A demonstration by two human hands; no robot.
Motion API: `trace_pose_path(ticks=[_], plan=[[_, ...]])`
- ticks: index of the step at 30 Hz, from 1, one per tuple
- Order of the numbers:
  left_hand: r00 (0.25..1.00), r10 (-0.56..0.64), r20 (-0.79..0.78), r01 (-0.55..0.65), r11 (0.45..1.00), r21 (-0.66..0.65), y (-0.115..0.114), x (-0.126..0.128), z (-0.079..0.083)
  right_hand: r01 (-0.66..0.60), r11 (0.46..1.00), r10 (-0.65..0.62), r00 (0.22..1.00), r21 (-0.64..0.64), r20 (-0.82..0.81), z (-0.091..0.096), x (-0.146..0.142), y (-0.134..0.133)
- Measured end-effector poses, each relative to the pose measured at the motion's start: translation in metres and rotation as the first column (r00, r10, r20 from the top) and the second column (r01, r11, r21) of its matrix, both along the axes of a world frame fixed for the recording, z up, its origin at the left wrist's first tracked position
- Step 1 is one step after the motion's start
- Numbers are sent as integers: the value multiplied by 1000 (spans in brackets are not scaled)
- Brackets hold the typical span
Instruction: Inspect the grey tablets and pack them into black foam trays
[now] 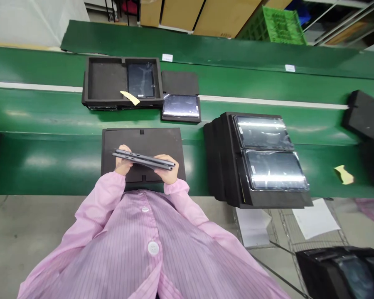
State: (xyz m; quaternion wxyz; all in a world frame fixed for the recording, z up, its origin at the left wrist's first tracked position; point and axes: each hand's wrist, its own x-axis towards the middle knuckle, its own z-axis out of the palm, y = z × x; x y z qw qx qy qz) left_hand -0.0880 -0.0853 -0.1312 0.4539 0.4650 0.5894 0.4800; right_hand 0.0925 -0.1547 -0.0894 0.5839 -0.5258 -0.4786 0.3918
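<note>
I hold a thin grey tablet edge-on in front of my chest, over a black foam pad lying on the green conveyor belt. My left hand grips its left end with fingers curled over the top. My right hand grips the right end from below. Both arms are in pink striped sleeves.
A stack of black foam trays with two bagged tablets on top stands at the right. Farther back lie a black tray with one tablet, a yellow tag, and another bagged tablet. Wire shelf and papers at lower right.
</note>
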Motion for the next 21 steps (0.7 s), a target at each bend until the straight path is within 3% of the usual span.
trace_pose_path(ticks=[4,8,11,13,16,18,21], plan=[[994,92,62,-104,969,225,-25,6,2,-3,996,-1,999,85,47,4,-3,-9],[965,115,236,-210,879,429,-41,22,20,76,961,-83,996,266,14,5,-18,-10],[964,84,252,-209,826,524,-23,29,38,67,930,-62,998,362,-25,2,-37,-12],[982,-24,189,-89,818,568,-1,29,45,45,922,-49,999,385,1,1,-47,-13],[962,-236,134,118,808,577,30,27,47,-55,950,17,992,309,125,6,-54,-13],[935,-306,178,168,826,538,42,27,44,-138,960,109,986,245,128,15,-53,-13],[909,-293,298,142,887,440,46,32,43,-203,952,205,979,230,17,31,-50,-14]])
